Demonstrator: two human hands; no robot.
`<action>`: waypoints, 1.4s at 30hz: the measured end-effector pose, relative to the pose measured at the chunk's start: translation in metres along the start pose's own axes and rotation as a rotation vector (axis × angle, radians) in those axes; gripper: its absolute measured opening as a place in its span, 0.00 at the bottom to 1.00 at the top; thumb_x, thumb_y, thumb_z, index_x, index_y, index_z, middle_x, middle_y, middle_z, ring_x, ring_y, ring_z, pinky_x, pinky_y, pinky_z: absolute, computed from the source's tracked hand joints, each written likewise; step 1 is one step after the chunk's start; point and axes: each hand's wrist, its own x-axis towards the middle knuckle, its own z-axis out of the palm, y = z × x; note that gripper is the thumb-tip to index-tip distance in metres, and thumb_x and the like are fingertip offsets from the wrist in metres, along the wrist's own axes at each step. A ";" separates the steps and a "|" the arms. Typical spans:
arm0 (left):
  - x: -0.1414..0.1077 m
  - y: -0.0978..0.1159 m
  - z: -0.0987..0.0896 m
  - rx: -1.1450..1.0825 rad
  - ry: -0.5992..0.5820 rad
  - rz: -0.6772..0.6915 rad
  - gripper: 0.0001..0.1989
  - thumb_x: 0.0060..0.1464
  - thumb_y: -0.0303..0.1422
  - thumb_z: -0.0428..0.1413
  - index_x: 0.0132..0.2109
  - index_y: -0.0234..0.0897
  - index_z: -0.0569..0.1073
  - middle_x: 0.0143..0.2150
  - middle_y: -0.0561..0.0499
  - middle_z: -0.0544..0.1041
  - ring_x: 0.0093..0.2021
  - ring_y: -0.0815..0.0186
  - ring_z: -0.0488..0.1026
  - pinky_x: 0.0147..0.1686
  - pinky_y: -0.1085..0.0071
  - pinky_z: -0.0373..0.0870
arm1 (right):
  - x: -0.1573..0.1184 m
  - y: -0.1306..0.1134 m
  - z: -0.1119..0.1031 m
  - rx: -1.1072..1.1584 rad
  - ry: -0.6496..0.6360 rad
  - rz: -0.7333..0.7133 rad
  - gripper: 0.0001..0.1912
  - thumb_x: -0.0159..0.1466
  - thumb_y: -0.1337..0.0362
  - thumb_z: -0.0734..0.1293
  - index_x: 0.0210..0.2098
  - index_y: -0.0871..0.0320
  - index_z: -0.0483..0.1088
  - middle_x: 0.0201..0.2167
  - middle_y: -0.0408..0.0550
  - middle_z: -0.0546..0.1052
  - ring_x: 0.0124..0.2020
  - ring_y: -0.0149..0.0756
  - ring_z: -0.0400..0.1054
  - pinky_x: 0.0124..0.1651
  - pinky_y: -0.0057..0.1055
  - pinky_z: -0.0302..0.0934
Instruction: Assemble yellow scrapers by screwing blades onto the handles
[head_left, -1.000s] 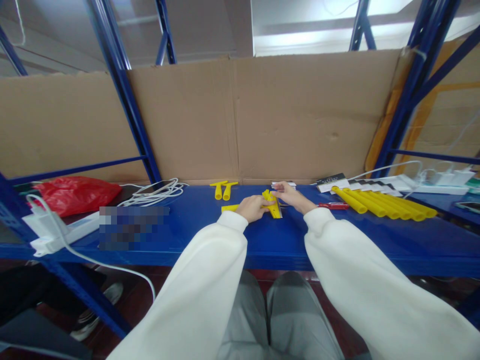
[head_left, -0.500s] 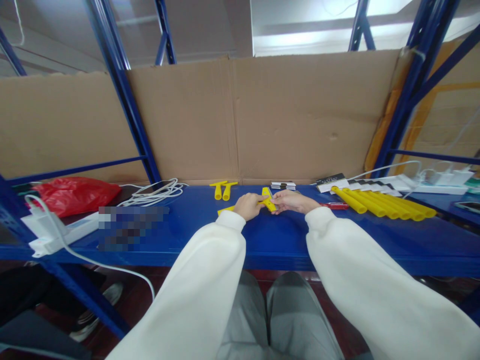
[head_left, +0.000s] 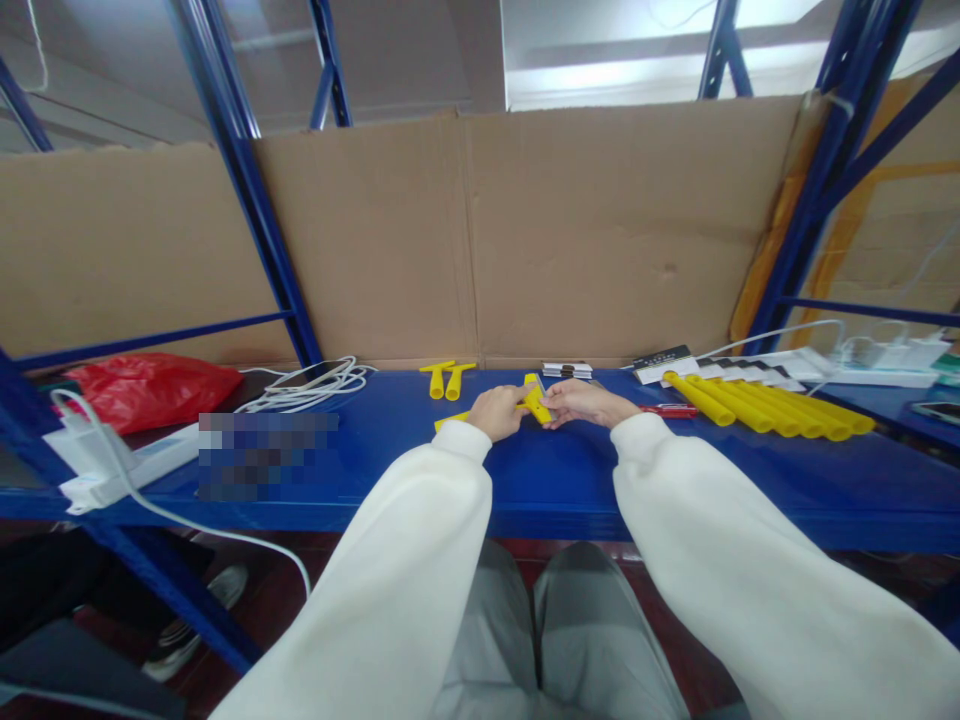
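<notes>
My left hand (head_left: pixel 495 412) is closed around the handle of a yellow T-shaped scraper (head_left: pixel 537 405); the handle's end sticks out to the left behind the hand. Its wide head is turned up towards me, tilted, between my two hands. The fingers of my right hand (head_left: pixel 581 402) pinch the right side of that head. A thin greyish strip shows along the head by the right fingertips, too small to make out fully. Two similar yellow scrapers (head_left: pixel 445 380) lie at the back, left of my hands. Behind the right hand is a small stack of white-and-black packs (head_left: pixel 567 371).
Several yellow scrapers with black-and-white heads (head_left: pixel 780 408) lie in a row on the right. A red pen-like item (head_left: pixel 670 410) is near my right cuff. On the left are a red plastic bag (head_left: pixel 154 388), coiled white cables (head_left: pixel 319 385) and a power strip (head_left: pixel 142 468). Cardboard (head_left: pixel 525 240) closes the back.
Both hands stay at nearly the same spot, still on the scraper. My right fingers have shifted only slightly at its head. Nothing else has visibly moved.
</notes>
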 end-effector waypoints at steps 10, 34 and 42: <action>-0.001 0.005 -0.002 0.109 -0.002 -0.008 0.24 0.60 0.27 0.50 0.64 0.36 0.67 0.56 0.39 0.76 0.53 0.54 0.76 0.51 0.62 0.72 | 0.001 0.000 0.001 0.011 -0.054 0.006 0.10 0.61 0.64 0.72 0.28 0.60 0.68 0.22 0.48 0.78 0.25 0.33 0.75 0.32 0.27 0.73; 0.014 0.006 -0.030 -1.595 0.872 -0.390 0.20 0.48 0.37 0.66 0.22 0.37 0.62 0.15 0.62 0.61 0.13 0.78 0.56 0.14 0.80 0.52 | 0.020 0.031 -0.060 -0.994 0.643 0.083 0.21 0.59 0.70 0.64 0.47 0.47 0.79 0.58 0.55 0.71 0.62 0.59 0.59 0.58 0.64 0.56; 0.012 0.002 -0.026 -1.847 0.552 -0.676 0.15 0.54 0.28 0.61 0.26 0.36 0.63 0.17 0.61 0.62 0.13 0.80 0.56 0.15 0.82 0.55 | 0.014 0.023 -0.054 -1.051 0.566 0.155 0.24 0.61 0.71 0.61 0.53 0.50 0.75 0.62 0.57 0.68 0.64 0.61 0.56 0.59 0.69 0.51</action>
